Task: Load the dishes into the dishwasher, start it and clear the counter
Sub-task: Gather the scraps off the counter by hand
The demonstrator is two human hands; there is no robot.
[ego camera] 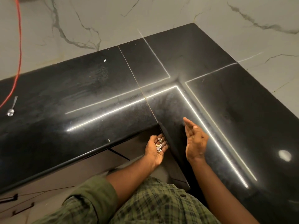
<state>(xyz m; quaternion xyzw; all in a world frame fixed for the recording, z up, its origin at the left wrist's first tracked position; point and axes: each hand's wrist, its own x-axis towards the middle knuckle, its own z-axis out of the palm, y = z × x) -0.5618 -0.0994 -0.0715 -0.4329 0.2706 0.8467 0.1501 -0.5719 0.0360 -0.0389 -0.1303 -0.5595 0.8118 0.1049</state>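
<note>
On counter [113, 88]: spoon [11, 109], red cable [19, 50] | left hand [156, 147] cups scraps [160, 145] | right hand [195, 140] spread

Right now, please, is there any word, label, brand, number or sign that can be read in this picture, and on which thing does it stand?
None: no text shows on the black polished stone counter, the small metal spoon or the white marble-veined wall.

At the black counter [97, 97] edge, the cupped left hand [156, 147] carries scraps [159, 145]; the right hand [195, 139] stands flat-fingered.
</note>
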